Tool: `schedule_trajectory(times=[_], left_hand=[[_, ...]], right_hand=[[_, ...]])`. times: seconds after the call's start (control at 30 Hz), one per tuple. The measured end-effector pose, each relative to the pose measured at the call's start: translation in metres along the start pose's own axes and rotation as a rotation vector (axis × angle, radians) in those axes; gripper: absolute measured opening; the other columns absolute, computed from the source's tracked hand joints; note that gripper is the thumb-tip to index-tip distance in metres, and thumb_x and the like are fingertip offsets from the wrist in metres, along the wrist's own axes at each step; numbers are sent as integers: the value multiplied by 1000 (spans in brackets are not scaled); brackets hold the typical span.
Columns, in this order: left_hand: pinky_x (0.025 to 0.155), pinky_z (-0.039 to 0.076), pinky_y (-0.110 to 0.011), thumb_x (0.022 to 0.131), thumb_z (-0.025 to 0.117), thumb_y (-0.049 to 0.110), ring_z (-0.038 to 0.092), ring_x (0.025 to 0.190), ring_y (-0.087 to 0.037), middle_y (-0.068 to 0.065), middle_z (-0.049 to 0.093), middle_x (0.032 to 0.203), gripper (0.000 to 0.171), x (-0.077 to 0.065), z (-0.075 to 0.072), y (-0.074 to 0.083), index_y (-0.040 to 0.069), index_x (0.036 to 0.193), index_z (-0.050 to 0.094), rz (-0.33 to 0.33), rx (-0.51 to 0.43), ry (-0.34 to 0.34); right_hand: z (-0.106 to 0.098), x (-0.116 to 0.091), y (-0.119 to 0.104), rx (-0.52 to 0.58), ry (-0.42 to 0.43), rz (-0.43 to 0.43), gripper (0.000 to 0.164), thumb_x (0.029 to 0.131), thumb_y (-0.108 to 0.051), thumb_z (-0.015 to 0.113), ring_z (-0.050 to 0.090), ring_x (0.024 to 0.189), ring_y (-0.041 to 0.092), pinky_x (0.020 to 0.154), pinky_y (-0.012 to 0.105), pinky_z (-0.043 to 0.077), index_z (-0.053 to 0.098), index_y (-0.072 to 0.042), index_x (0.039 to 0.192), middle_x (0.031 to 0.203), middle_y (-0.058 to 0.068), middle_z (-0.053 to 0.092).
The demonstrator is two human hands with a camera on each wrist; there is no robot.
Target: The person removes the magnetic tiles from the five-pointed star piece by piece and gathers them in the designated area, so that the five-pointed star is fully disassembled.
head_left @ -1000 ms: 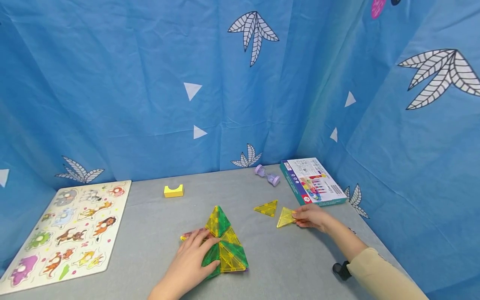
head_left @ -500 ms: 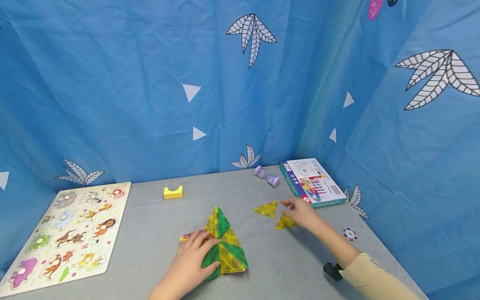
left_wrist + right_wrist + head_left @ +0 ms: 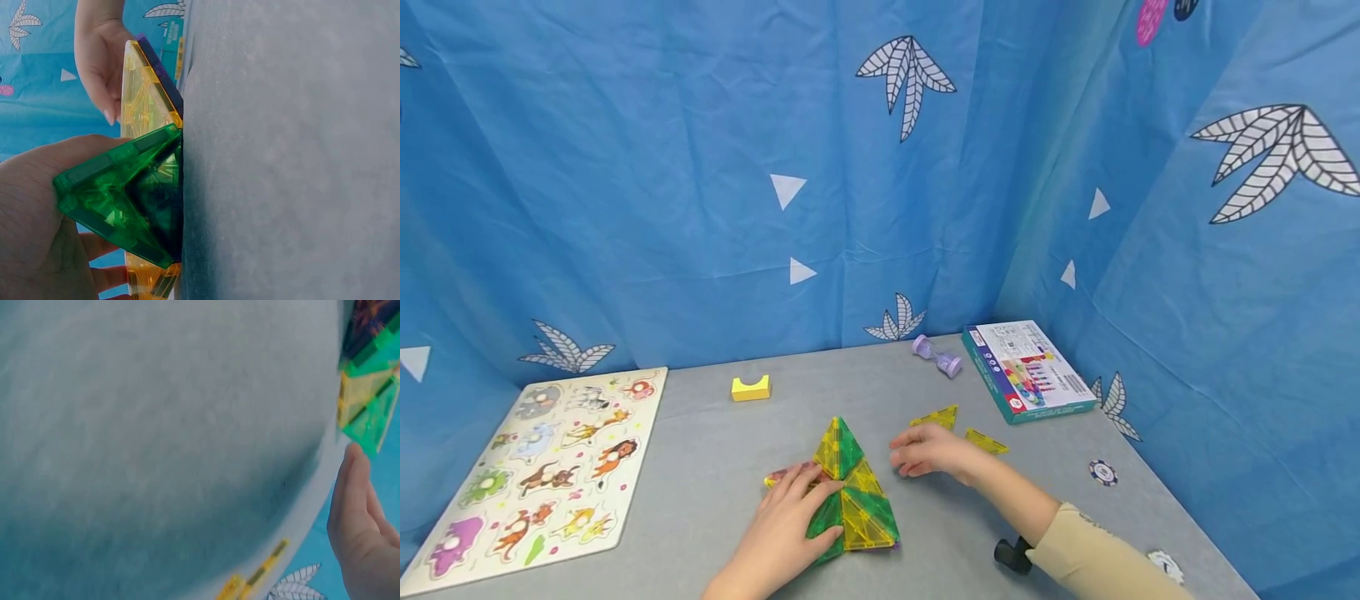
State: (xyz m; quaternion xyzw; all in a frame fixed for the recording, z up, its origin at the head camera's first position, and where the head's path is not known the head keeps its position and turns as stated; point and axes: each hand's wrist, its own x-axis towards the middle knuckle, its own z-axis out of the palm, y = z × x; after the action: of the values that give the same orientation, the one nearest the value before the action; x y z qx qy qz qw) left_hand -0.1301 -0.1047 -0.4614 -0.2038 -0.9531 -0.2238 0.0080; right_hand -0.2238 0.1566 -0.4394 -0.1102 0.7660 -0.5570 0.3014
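A build of see-through magnetic tiles (image 3: 863,521), green, yellow, red and purple, stands on the grey table in the middle of the head view. My left hand (image 3: 782,525) holds its left side, thumb and fingers spread round a raised green tile (image 3: 115,187). To the right of the build, my right hand (image 3: 932,452) is in the air with nothing in its relaxed fingers. Behind that hand lie two yellow triangle tiles, one partly hidden tile (image 3: 946,415) and another tile (image 3: 987,441) beside the forearm.
An animal puzzle board (image 3: 538,467) lies at the left. Toward the back are a yellow arch block (image 3: 750,389), a purple sand timer (image 3: 937,356) and a boxed toy (image 3: 1028,371). A poker chip (image 3: 1103,472) lies at the right. Blue curtain (image 3: 737,192) closes off the back.
My right hand let go of a yellow triangle tile beside the other one, then moved left toward the build. The left hand has stayed on the build.
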Motion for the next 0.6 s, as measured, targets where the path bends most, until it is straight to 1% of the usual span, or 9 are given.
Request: schedule_trajectory(times=[0.1, 0.2, 0.3, 0.43, 0.6], left_hand=[[95, 32, -61, 80, 69, 45, 35, 129, -34, -7, 46, 136, 48, 0, 0, -1, 30, 123, 57, 1, 4, -3], [95, 32, -61, 80, 69, 45, 35, 129, -34, -6, 46, 136, 48, 0, 2, -1, 30, 123, 57, 1, 2, -2], [95, 31, -61, 80, 69, 45, 35, 129, -34, -6, 46, 136, 47, 0, 2, 0, 30, 123, 57, 0, -5, 1], [95, 31, -62, 80, 69, 44, 34, 130, -35, -6, 46, 136, 47, 0, 2, 0, 29, 123, 57, 1, -15, 4], [95, 31, -63, 79, 70, 43, 34, 130, -36, -6, 46, 135, 47, -1, 3, -1, 28, 123, 58, 0, -16, 14]], right_hand=[[8, 4, 3, 27, -51, 37, 41, 88, -16, 62, 64, 85, 23, 78, 36, 53, 56, 9, 120, 98, 14, 67], [12, 6, 5, 67, -102, 76, 41, 88, -16, 62, 65, 86, 23, 78, 36, 53, 55, 8, 120, 98, 14, 67], [14, 6, 7, 142, -134, 108, 43, 88, -16, 61, 65, 89, 24, 79, 35, 53, 53, 8, 123, 100, 15, 67], [15, 7, 11, 250, -143, 143, 44, 89, -16, 60, 65, 90, 23, 81, 35, 52, 51, 9, 125, 102, 16, 66], [17, 7, 14, 324, -139, 164, 44, 90, -13, 59, 66, 90, 21, 83, 36, 52, 49, 9, 126, 101, 14, 66]])
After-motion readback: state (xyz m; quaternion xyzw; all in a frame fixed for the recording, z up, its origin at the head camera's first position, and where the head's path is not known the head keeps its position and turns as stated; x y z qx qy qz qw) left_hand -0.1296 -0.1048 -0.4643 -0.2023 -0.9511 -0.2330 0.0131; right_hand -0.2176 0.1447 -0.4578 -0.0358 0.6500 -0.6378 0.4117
